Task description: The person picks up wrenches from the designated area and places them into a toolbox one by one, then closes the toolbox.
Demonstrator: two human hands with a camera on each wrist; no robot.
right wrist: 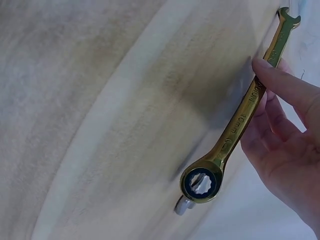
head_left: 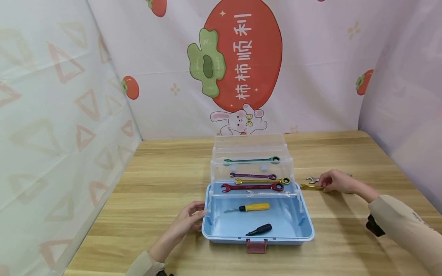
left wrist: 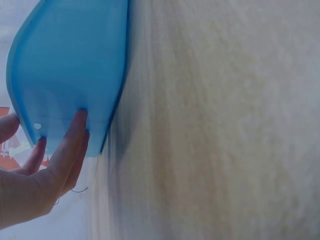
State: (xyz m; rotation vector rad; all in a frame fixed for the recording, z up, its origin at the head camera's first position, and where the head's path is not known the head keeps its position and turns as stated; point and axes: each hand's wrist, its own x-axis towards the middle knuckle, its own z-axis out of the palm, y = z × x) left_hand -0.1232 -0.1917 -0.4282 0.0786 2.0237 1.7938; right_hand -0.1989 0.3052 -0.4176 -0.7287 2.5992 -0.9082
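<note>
My right hand (head_left: 336,181) pinches a gold combination wrench (right wrist: 240,120) between thumb and fingers, low over the table to the right of the toolbox. A silver wrench (head_left: 313,179) lies just behind it, partly hidden by the hand. My left hand (head_left: 189,218) rests against the left side of the blue toolbox (head_left: 309,232). Its thumb is at the rim, and its extended fingers (left wrist: 67,147) touch the outer wall. Inside the toolbox lie a yellow-handled screwdriver (head_left: 256,207) and a black screwdriver (head_left: 262,229).
Clear trays above the box's rear hold a green wrench (head_left: 252,160), a purple wrench (head_left: 253,176), a yellow wrench (head_left: 259,181), a red wrench (head_left: 252,187) and a silver wrench (head_left: 267,193). A reddish latch (head_left: 256,246) hangs at the front. Printed cloth (head_left: 310,76) stands behind the wooden table (head_left: 155,172).
</note>
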